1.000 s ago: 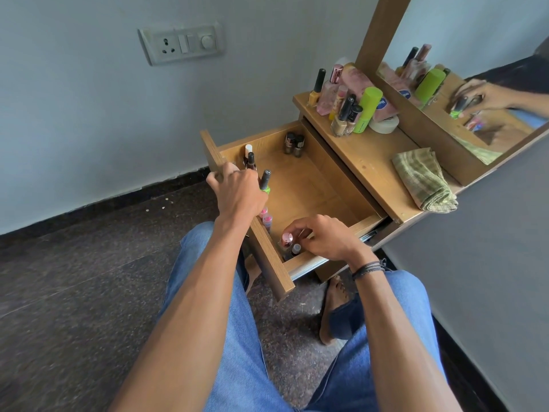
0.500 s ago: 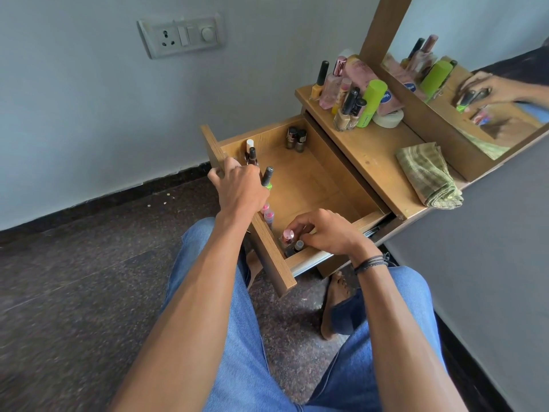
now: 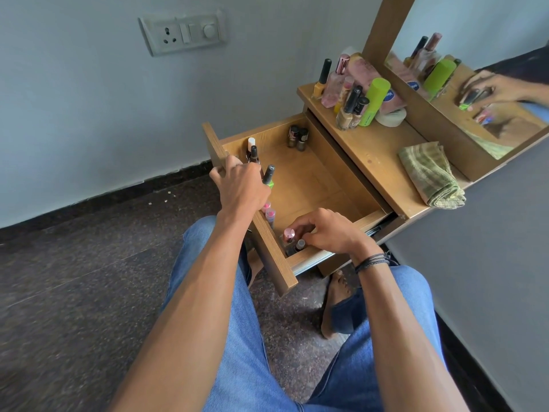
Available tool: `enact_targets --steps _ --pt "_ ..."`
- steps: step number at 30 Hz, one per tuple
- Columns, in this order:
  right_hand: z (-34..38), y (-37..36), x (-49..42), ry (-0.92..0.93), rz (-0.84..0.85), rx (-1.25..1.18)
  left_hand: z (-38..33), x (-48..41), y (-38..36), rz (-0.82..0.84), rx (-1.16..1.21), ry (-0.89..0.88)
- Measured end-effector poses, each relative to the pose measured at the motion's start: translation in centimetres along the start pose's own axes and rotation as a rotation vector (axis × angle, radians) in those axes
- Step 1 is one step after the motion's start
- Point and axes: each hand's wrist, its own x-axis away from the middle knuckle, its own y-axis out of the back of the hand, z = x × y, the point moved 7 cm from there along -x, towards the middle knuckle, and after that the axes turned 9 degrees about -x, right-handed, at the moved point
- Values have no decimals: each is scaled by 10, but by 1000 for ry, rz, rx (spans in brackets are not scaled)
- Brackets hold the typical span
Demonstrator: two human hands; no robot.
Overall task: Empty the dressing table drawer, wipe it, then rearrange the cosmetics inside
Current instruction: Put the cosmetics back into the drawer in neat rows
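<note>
The wooden drawer (image 3: 315,185) is pulled out. Small bottles stand along its inner walls. My left hand (image 3: 240,185) rests on the drawer front and grips a green nail polish bottle (image 3: 269,175) by its black cap. Beyond it stand two more bottles (image 3: 252,148), and pink-capped ones (image 3: 269,214) stand closer to me. In the near corner my right hand (image 3: 326,233) curls over a pink-capped bottle (image 3: 288,234) and pinches a small grey-capped bottle (image 3: 300,244). Two dark bottles (image 3: 298,137) stand at the far corner.
On the table top (image 3: 368,150) stand several cosmetics (image 3: 353,96), among them a green tube (image 3: 375,99) and white tape. A folded green cloth (image 3: 430,176) lies further right. The mirror (image 3: 475,69) leans behind. My knees sit under the drawer.
My right hand has settled a little deeper into the near corner over the small bottles. My left hand stays on the drawer front with the green bottle.
</note>
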Motion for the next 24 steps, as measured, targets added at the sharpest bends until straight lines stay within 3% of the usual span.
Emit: enact_targets --steps 24 --pt "3 3 2 40 -112 46 -2 1 2 18 -25 -21"
